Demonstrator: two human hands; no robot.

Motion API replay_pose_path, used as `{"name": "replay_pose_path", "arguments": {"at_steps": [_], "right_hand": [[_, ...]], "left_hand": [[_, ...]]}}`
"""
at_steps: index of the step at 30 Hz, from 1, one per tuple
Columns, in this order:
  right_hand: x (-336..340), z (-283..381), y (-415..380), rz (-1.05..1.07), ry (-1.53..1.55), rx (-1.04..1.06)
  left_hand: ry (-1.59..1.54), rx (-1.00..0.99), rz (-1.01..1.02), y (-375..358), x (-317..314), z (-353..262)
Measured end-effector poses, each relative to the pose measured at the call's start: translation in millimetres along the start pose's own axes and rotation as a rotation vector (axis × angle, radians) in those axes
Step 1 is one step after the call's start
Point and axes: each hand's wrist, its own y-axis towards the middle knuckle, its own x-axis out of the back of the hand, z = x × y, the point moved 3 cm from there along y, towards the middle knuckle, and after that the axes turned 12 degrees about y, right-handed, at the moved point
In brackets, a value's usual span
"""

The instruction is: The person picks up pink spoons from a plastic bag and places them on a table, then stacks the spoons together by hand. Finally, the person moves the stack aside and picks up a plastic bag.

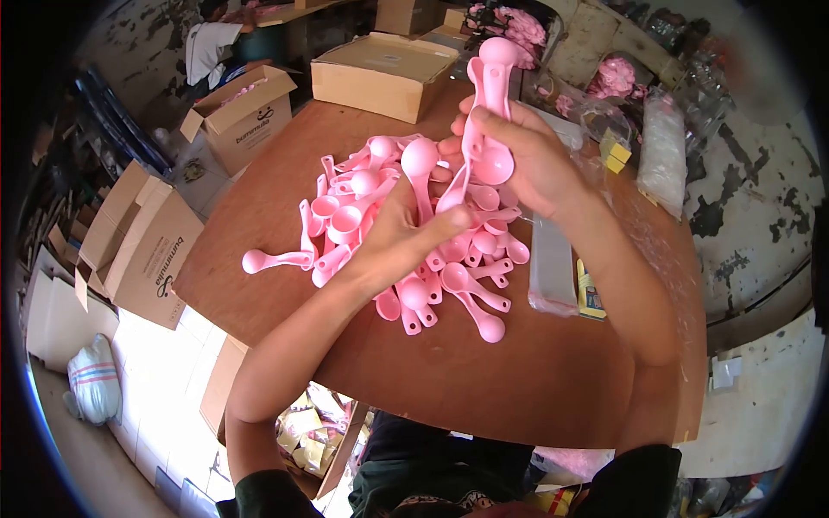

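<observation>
Pink plastic measuring spoons (343, 226) lie in a loose heap on the brown table. Above the right side of the heap, my right hand (540, 164) is closed around several nested measuring spoons (496, 82), their bowls at both ends. My left hand (393, 242) reaches over the heap, its thumb beside the handle of a measuring spoon (420, 164) standing bowl-up; its fingers wrap behind that spoon and are partly hidden. Another spoon (453, 197) slants between the two hands, near my left thumb.
A closed cardboard box (384, 73) stands on the table's far edge. Open cartons (246, 121) are on the left floor. Clear plastic bags (553, 263) and a yellow box (591, 292) lie at the right. A box of yellow packets (315, 427) sits below the front edge. Another person (210, 47) is at the back left.
</observation>
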Motion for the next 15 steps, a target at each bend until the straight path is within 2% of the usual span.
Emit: {"name": "replay_pose_path", "arguments": {"at_steps": [3,5,6,8,9,11,15], "right_hand": [[-1.3,-10.2,8.9,-0.109,0.016,0.064],[4.5,-9.5,14.5,-0.163,0.037,0.123],[6.9,-6.5,16.6,-0.221,0.056,0.182],[13.9,4.4,22.9,-0.204,0.085,0.206],[15.8,11.6,25.7,-0.215,0.031,0.197],[15.4,17.6,24.9,-0.244,-0.061,0.151],[24.8,13.7,25.6,-0.256,-0.206,0.055]], "left_hand": [[0.078,0.011,0.039,3.0,6.6,1.6],[0.143,0.224,0.014,4.6,17.2,5.3],[0.143,0.222,0.013,6.2,17.8,8.3],[0.290,0.029,-0.200,8.7,23.5,13.8],[0.288,0.030,-0.199,10.3,26.6,16.7],[0.495,-0.066,-0.268,12.7,38.5,16.1],[0.571,-0.067,-0.397,12.9,51.7,-5.2]]}}
